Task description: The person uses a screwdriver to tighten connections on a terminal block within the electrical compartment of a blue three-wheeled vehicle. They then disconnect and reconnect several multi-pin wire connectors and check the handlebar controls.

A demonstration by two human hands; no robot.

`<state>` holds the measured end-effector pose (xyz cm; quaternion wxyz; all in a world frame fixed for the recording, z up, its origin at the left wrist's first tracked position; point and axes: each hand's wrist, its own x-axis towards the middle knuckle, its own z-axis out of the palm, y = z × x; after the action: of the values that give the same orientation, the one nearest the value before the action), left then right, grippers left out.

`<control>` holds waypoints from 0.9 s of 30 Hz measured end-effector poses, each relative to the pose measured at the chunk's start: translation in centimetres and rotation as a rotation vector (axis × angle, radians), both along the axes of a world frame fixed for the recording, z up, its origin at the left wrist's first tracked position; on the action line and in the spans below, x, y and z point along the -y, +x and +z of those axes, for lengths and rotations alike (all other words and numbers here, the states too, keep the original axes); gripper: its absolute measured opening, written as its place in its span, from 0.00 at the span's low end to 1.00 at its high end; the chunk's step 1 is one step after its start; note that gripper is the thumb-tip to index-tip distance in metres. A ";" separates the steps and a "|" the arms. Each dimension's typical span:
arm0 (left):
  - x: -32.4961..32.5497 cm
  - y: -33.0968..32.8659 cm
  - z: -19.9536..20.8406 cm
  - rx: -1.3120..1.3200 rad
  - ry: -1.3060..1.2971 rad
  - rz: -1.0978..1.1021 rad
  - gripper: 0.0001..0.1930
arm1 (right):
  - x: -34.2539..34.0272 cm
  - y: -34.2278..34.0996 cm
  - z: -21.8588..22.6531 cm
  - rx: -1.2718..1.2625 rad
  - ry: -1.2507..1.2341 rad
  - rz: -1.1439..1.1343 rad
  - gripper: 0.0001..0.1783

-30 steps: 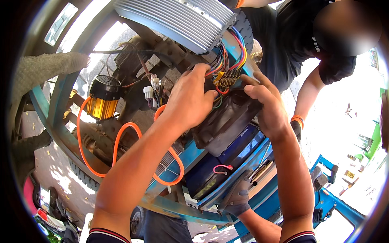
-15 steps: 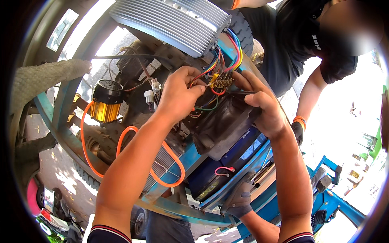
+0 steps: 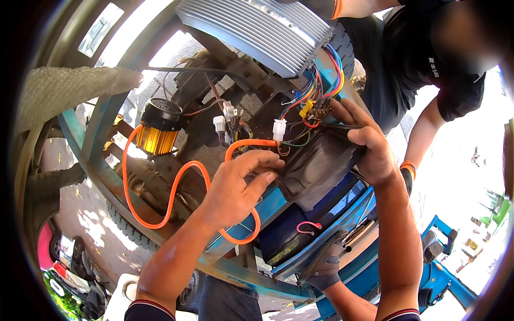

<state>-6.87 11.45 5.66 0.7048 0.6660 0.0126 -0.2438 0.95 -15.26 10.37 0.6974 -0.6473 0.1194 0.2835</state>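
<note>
My right hand (image 3: 372, 142) grips the right edge of a black plastic cover (image 3: 321, 166), thumb on top and fingers behind. At its left edge, my left hand (image 3: 243, 184) has thumb and fingers closed on the rim; the exact contact is partly hidden. Just beyond the cover lies a terminal block (image 3: 319, 112) with a yellow tag, close to my right fingertips. Coloured wires (image 3: 337, 67) run from it to a silver finned controller box (image 3: 257, 35). A white connector (image 3: 279, 129) stands up beside the cover, above an orange cable (image 3: 201, 166) that loops past my left hand.
A blue battery (image 3: 289, 230) sits below the cover in a blue metal frame (image 3: 235, 275). At left are a black-and-yellow motor (image 3: 158, 128) and a fabric-wrapped bar (image 3: 80, 88). A co-worker (image 3: 396, 59) crouches at upper right. Another person's gloved hand (image 3: 326, 262) rests on the frame.
My left hand has let go of the wires and moved down to the cover's left edge, uncovering the white connector. My right hand keeps its hold. The whole view has shifted slightly.
</note>
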 end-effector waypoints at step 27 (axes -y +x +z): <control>1.9 13.7 -8.3 0.024 -0.283 -0.060 0.16 | 0.9 -0.2 -0.4 0.003 0.103 0.043 0.55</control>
<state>6.83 9.59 -2.68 0.7840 0.5631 -0.0503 -0.2564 0.74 -16.13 9.99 0.7238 -0.6132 0.0898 0.3033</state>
